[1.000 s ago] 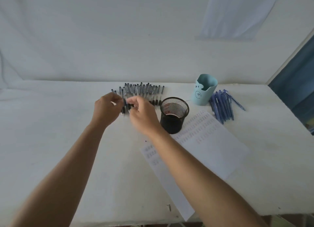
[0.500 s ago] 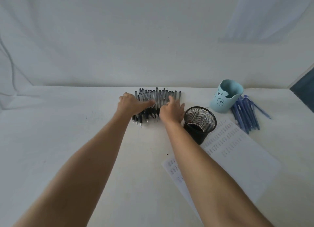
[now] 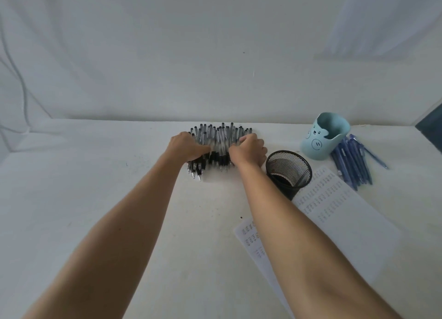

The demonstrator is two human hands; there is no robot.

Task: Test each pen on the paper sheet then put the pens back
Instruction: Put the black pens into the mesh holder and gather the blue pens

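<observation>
A pile of several black-and-clear pens [image 3: 218, 139] lies at the back of the white table. My left hand [image 3: 187, 146] grips the pile's left side and my right hand [image 3: 248, 149] grips its right side, fingers curled round the pens, squeezing them into a bundle. A black mesh pen cup [image 3: 288, 172] stands just right of my right hand. The paper sheet [image 3: 346, 225], printed with rows of marks, lies in front of the cup under my right forearm. Several blue pens [image 3: 351, 161] lie at the far right.
A light blue cup with a face [image 3: 324, 137] stands behind the mesh cup, next to the blue pens. White cloth covers the table and the wall behind. A dark panel [image 3: 430, 127] shows at the right edge.
My hands went from holding one pen between them to reaching onto the black pen pile, and now they have closed in from both sides, gathering the pens together.
</observation>
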